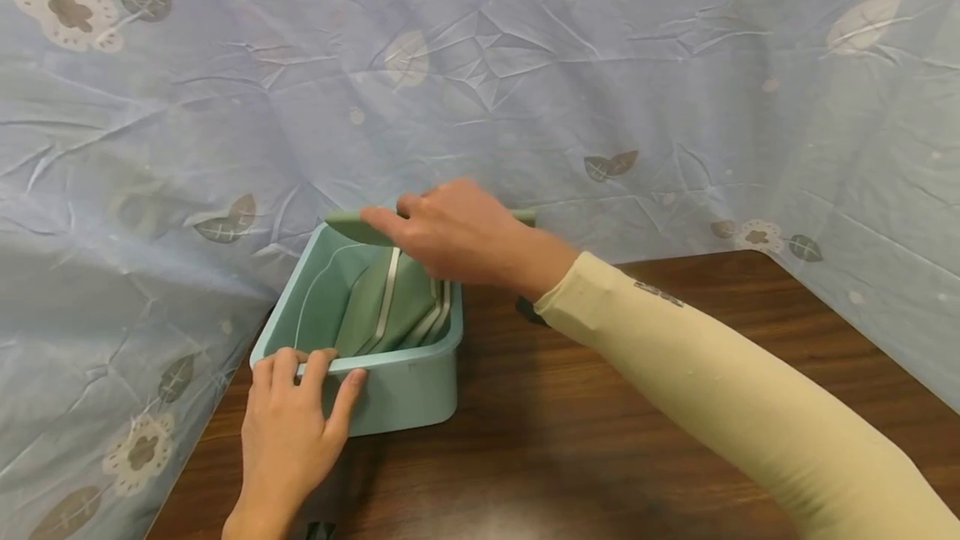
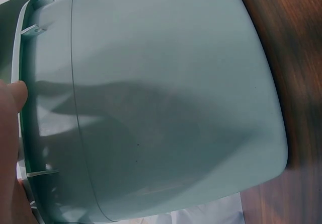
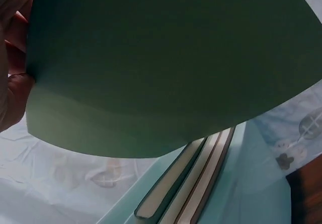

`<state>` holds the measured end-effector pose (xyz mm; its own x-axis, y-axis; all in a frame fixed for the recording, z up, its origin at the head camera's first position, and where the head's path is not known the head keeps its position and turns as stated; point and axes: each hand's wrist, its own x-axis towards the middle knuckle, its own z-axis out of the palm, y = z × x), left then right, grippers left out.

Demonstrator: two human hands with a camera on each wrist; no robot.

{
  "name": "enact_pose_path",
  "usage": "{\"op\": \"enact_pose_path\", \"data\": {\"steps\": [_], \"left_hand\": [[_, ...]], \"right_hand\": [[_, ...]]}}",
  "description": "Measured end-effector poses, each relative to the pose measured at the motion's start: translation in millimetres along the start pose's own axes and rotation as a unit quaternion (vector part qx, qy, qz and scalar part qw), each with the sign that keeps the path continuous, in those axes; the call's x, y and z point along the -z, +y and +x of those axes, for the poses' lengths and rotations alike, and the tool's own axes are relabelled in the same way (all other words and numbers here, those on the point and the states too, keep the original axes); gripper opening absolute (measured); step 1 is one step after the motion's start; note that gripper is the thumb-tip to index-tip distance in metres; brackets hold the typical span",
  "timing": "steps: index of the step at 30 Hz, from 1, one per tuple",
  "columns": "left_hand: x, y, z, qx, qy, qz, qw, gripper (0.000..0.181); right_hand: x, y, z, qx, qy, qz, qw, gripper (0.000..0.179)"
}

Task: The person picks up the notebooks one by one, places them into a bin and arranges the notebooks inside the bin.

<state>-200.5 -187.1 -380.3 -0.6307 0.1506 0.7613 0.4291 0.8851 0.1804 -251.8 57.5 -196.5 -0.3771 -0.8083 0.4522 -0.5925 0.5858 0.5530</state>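
Note:
A light teal plastic bin (image 1: 397, 394) stands on the table. My left hand (image 1: 288, 423) grips its near rim, fingers over the edge and thumb against the outer wall. Several green books (image 1: 367, 307) lean inside the bin; their pale page edges show in the right wrist view. Above the bin's far right part, my right hand (image 1: 465, 232) holds a green book (image 3: 176, 73) by its edge. In the right wrist view its broad cover fills the upper part and hides much of the bin. The left wrist view shows mostly the bin's outer wall (image 2: 166, 83).
The brown wood-grain table (image 1: 600, 407) extends to the right of the bin. A pale blue cloth (image 1: 480, 90) with flowers and leaves hangs behind and at both sides. A small dark object (image 1: 531, 311) lies partly hidden below the right forearm.

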Motion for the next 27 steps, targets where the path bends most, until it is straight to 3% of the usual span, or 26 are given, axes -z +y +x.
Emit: {"op": "enact_pose_path", "data": {"steps": [13, 19, 27], "left_hand": [[0.7, 0.0, -0.5, 0.001, 0.0, 0.002, 1.0, 0.038], [1.1, 0.3, 0.0, 0.002, -0.001, 0.002, 1.0, 0.038], [0.7, 0.9, -0.2, -0.004, -0.001, 0.004, 1.0, 0.039]], "right_hand": [[1.2, 1.3, 2.6, -0.018, -0.061, 0.085, 0.9944, 0.058], [-0.1, 2.2, 0.6, -0.028, -0.065, 0.107, 0.9918, 0.062], [-7.2, -1.5, -1.1, -0.002, -0.053, 0.105, 0.9931, 0.067]]}}
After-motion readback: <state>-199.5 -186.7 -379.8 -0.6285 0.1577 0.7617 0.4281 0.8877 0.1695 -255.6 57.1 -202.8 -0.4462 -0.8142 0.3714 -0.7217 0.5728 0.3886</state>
